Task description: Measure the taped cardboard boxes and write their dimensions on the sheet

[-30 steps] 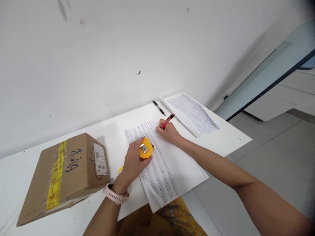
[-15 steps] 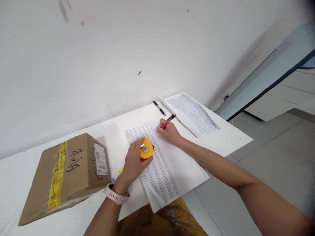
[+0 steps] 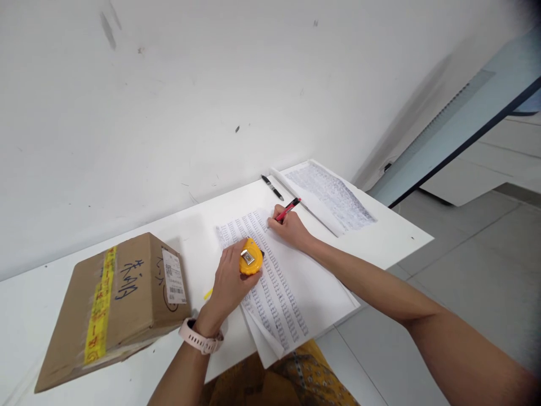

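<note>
A red and black pen (image 3: 288,208) is gripped in my right hand (image 3: 291,228), which rests on a sheet of paper (image 3: 291,270) filled with columns of handwriting. The pen's tip is at the upper part of the sheet, beside the written columns. My left hand (image 3: 230,276) is closed round a yellow tape measure (image 3: 251,257) with a metal clip, held over the left side of the sheet. A bit of yellow (image 3: 208,294) sticks out to the left of that hand; I cannot tell what it belongs to. The sheet's lower left corner curls up.
A taped cardboard box (image 3: 135,293) with a shipping label (image 3: 173,276) stands on the white table (image 3: 393,239) at left. Behind my right hand lie a black pen (image 3: 272,188) and another written sheet (image 3: 329,194). A wall rises at the back.
The view has shifted very slightly. Both hands keep their holds on the pen and the tape measure in nearly the same places.
</note>
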Motion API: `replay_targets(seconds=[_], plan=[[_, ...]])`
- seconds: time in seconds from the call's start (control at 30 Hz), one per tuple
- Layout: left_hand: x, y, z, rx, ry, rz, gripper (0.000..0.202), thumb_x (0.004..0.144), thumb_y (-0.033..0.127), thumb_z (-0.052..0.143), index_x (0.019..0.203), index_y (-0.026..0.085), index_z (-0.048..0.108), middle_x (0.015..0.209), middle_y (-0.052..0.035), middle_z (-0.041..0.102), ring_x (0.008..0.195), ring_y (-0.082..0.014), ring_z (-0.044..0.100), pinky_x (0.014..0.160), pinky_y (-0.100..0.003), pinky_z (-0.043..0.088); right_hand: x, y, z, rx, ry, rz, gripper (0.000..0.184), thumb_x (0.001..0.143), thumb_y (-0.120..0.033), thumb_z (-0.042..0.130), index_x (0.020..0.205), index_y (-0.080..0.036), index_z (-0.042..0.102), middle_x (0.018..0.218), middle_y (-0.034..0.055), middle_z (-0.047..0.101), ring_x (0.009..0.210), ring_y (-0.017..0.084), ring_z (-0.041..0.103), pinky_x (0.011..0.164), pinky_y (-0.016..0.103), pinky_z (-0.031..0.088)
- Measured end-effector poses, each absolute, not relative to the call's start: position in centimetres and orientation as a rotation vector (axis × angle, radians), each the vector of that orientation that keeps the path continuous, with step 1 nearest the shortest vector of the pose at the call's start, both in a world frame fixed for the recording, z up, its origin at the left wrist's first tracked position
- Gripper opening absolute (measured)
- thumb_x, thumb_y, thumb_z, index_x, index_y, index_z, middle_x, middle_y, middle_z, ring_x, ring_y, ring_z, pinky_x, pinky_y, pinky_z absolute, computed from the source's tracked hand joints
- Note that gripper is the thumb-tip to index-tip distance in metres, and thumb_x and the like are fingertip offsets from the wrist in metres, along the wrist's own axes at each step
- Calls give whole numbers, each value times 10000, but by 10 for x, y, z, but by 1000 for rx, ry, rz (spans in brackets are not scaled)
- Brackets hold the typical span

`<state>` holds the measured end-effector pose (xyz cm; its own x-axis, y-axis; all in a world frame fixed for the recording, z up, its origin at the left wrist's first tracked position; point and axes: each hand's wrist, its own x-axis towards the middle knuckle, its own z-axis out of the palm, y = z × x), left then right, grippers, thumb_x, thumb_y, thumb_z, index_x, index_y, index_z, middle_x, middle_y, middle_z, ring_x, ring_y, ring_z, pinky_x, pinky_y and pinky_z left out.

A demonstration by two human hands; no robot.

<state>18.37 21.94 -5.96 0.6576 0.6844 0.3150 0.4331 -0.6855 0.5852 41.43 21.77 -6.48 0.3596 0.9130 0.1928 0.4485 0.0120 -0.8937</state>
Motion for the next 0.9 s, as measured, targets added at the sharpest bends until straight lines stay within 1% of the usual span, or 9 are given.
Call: replay_targets(seconds=[0.37, 0.6, 0.7, 0.77, 0.8, 0.83, 0.9], plan=[[183, 220, -59, 2413, 852, 728, 692, 798, 170, 716, 1395, 236, 371, 1308, -105, 568, 1203, -277, 508, 1020, -448, 445, 414, 216, -63, -1611, -1248, 584, 237, 743, -228, 542, 625, -234, 337, 559, -63, 345, 547, 116, 321, 541, 282, 246], [182, 221, -60, 2420, 845, 726, 688, 806, 181, 714, 1398, 236, 367, 1307, -105, 571, 1194, -274, 516, 1017, -453, 453, 414, 218, -63, -1610, -1255, 524, 255, 786, -257, 547, 642, -236, 338, 569, -60, 368, 537, 121, 346, 541, 284, 272], [182, 221, -60, 2417, 847, 719, 697, 802, 189, 719, 1401, 247, 366, 1318, -104, 566, 1213, -282, 518, 1020, -461, 455, 422, 217, -62, -1561, -1329, 386, 180, 847, -306, 544, 728, -232, 430, 654, -30, 488, 608, 147, 447, 592, 292, 345], [181, 220, -60, 2419, 854, 714, 723, 791, 211, 733, 1409, 250, 359, 1330, -107, 562, 1228, -294, 517, 1020, -476, 458, 430, 216, -63, -1510, -1511, 246, 83, 884, -297, 522, 847, -224, 524, 804, 19, 581, 760, 183, 531, 688, 310, 399], [181, 220, -60, 2420, 864, 712, 740, 785, 229, 743, 1414, 247, 354, 1331, -111, 562, 1229, -301, 521, 1014, -483, 463, 434, 217, -65, -1500, -1616, 180, 71, 891, -269, 510, 904, -223, 562, 880, 42, 602, 843, 202, 546, 731, 320, 412], [181, 220, -61, 2420, 879, 710, 751, 779, 248, 751, 1416, 242, 353, 1326, -115, 567, 1226, -307, 526, 1004, -488, 471, 438, 217, -67, -1508, -1713, 120, 115, 891, -226, 492, 946, -225, 593, 932, 59, 610, 902, 217, 545, 758, 328, 416], [181, 220, -61, 2421, 919, 711, 734, 777, 282, 755, 1402, 227, 374, 1294, -119, 588, 1203, -311, 546, 975, -488, 490, 443, 220, -74, -1563, -1860, 33, 264, 871, -120, 439, 1005, -227, 638, 953, 79, 619, 915, 232, 534, 763, 340, 418]])
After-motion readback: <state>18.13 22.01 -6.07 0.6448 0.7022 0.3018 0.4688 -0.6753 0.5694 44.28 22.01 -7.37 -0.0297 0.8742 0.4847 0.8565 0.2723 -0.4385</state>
